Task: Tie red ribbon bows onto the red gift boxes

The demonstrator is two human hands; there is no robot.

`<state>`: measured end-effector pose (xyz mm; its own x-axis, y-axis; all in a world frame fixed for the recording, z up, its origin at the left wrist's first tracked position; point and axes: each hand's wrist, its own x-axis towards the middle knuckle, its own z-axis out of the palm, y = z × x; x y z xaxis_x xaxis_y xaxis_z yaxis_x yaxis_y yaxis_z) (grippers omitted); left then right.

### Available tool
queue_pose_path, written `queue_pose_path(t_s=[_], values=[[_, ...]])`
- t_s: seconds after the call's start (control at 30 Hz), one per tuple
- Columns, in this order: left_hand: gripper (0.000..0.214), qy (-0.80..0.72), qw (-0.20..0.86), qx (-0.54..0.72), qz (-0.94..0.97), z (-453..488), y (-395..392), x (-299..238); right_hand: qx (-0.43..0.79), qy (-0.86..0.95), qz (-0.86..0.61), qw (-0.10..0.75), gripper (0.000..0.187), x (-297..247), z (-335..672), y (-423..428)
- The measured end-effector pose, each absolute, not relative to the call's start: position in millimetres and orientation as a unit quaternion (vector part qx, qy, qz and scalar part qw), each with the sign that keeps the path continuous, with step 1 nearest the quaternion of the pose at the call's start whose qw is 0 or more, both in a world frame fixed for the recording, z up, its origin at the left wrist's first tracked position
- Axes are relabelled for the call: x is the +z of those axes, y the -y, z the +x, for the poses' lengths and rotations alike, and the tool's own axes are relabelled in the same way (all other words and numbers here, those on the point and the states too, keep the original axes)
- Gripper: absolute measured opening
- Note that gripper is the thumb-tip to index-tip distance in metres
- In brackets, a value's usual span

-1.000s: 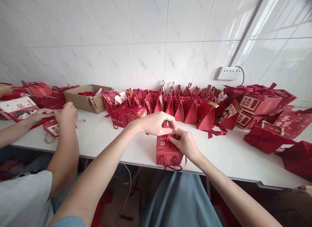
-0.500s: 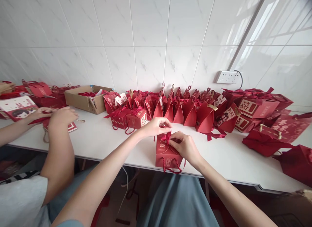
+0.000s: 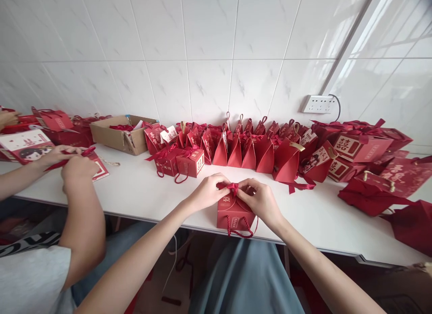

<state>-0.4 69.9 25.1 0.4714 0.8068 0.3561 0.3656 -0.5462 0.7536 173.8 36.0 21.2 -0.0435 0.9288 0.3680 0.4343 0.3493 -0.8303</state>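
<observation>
A small red gift box [image 3: 232, 213] with a rope handle stands at the near edge of the white table [image 3: 141, 192]. A red ribbon [image 3: 232, 187] is knotted on top of it. My left hand [image 3: 208, 191] pinches the ribbon's left end with closed fingers. On the other side, my right hand [image 3: 259, 199] pinches the right end, fingers closed too. Both hands rest against the top of the box.
A co-worker's hands [image 3: 72, 163] at the left hold a red ribbon over a flat red box. Many red gift boxes [image 3: 256, 150] line the wall. A cardboard carton [image 3: 119, 135] stands back left, red bags [image 3: 371, 192] at the right, and a wall socket [image 3: 319, 103] above.
My hands have drawn apart along the ribbon, which now forms a small knot on the box top. The co-worker's hands have shifted and lifted a ribbon.
</observation>
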Motion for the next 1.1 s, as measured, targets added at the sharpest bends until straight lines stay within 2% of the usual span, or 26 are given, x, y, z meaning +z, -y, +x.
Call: queue_pose_path(t_s=[0.23,0.57,0.73,0.87,1.1], values=[[0.015,-0.368,0.298,0.368,0.8,6.1,-53.1,24.7,0.257,0.672,-0.51,0.472,0.011,24.1,175.0,-36.0],[0.028,-0.429,0.38,0.413,0.708,21.7,-45.9,19.2,0.258,0.687,-0.503,0.456,0.012,28.2,178.7,-38.6],[0.027,-0.418,0.413,0.393,0.707,18.7,-50.2,19.7,0.288,0.734,-0.461,0.407,0.014,33.9,187.8,-40.9],[0.036,-0.418,0.425,0.39,0.702,18.0,-52.5,21.5,0.301,0.757,-0.443,0.374,0.011,40.9,192.7,-42.3],[0.029,-0.43,0.449,0.41,0.667,20.9,-53.5,21.3,0.254,0.784,-0.438,0.359,0.008,43.4,195.5,-43.9]])
